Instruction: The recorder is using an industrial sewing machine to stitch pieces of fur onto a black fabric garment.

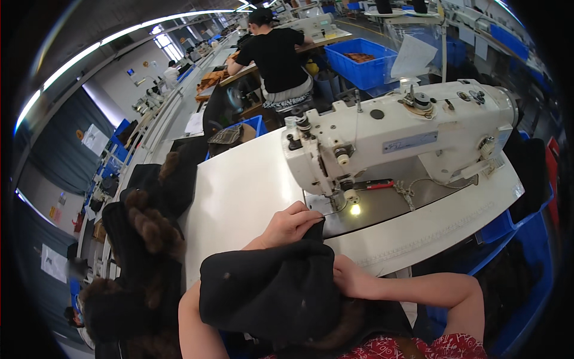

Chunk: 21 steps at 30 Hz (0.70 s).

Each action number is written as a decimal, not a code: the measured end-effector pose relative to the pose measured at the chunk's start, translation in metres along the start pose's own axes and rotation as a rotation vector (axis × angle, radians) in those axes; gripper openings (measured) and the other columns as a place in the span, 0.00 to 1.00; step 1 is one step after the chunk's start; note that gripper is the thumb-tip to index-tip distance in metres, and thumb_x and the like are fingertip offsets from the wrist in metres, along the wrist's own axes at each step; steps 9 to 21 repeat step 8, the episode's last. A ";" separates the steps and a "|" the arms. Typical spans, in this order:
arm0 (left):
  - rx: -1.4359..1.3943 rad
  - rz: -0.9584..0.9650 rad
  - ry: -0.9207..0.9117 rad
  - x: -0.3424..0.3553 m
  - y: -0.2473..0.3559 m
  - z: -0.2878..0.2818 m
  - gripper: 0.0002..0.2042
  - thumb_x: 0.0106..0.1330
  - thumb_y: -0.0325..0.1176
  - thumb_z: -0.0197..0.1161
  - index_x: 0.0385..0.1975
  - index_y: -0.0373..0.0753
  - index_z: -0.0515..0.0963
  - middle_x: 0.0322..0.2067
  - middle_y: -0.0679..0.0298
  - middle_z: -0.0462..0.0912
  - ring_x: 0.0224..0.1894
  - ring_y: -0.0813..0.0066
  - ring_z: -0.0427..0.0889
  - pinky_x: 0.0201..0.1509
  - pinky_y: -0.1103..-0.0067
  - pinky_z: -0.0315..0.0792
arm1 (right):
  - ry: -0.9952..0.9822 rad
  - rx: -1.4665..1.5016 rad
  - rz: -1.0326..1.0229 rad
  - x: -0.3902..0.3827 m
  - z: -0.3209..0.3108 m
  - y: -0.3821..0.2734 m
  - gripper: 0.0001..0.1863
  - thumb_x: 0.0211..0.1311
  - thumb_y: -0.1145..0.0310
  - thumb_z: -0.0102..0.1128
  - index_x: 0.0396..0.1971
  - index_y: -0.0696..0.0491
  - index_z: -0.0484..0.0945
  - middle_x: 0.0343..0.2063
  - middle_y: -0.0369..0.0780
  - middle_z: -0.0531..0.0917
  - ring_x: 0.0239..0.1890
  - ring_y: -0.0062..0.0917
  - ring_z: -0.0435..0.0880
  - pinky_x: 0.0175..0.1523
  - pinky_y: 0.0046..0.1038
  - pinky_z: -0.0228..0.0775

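A black cloth piece (pixel 269 293) with brown fur on its underside is bunched over my lap and forearms. My left hand (pixel 292 225) pinches the far edge of this cloth between thumb and fingers, just in front of the needle area of a white sewing machine (pixel 382 137). Closer to me, my right hand (pixel 353 278) grips the right side of the cloth, its fingertips partly hidden by a fold. The lit machine lamp (pixel 356 210) shines on the metal bed right of my left hand.
Red-handled snips (pixel 376 185) and a knotted cord (pixel 406 194) lie under the machine arm. More black cloth with brown fur (pixel 149 227) is piled at the left table edge. Blue bins (pixel 365 63) stand ahead and at right. A person in black (pixel 275 63) sits working ahead.
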<state>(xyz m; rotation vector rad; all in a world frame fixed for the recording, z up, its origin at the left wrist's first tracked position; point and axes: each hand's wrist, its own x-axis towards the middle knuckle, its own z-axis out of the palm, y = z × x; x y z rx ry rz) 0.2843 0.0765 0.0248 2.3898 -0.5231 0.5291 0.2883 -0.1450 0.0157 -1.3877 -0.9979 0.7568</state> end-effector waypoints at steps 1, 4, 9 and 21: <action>-0.066 -0.006 0.042 0.007 -0.004 0.013 0.07 0.62 0.27 0.66 0.40 0.41 0.82 0.29 0.62 0.76 0.27 0.65 0.80 0.29 0.73 0.74 | 0.038 -0.089 -0.067 -0.001 -0.011 0.005 0.11 0.66 0.68 0.52 0.36 0.63 0.76 0.33 0.53 0.82 0.39 0.35 0.83 0.49 0.36 0.73; 0.075 -0.052 -0.047 0.008 -0.006 0.031 0.08 0.59 0.28 0.68 0.38 0.43 0.82 0.28 0.64 0.76 0.30 0.66 0.81 0.31 0.73 0.76 | -0.356 -0.862 0.420 0.007 -0.048 -0.014 0.16 0.52 0.70 0.61 0.41 0.60 0.77 0.40 0.50 0.79 0.43 0.37 0.80 0.45 0.38 0.73; 0.464 0.126 -0.081 0.011 -0.013 0.032 0.16 0.58 0.33 0.69 0.47 0.45 0.79 0.40 0.68 0.81 0.33 0.66 0.83 0.32 0.73 0.79 | -0.015 -1.145 0.025 -0.003 -0.071 0.030 0.32 0.40 0.63 0.69 0.52 0.54 0.75 0.59 0.44 0.71 0.60 0.35 0.70 0.52 0.28 0.72; 0.464 0.126 -0.081 0.011 -0.013 0.032 0.16 0.58 0.33 0.69 0.47 0.45 0.79 0.40 0.68 0.81 0.33 0.66 0.83 0.32 0.73 0.79 | -0.015 -1.145 0.025 -0.003 -0.071 0.030 0.32 0.40 0.63 0.69 0.52 0.54 0.75 0.59 0.44 0.71 0.60 0.35 0.70 0.52 0.28 0.72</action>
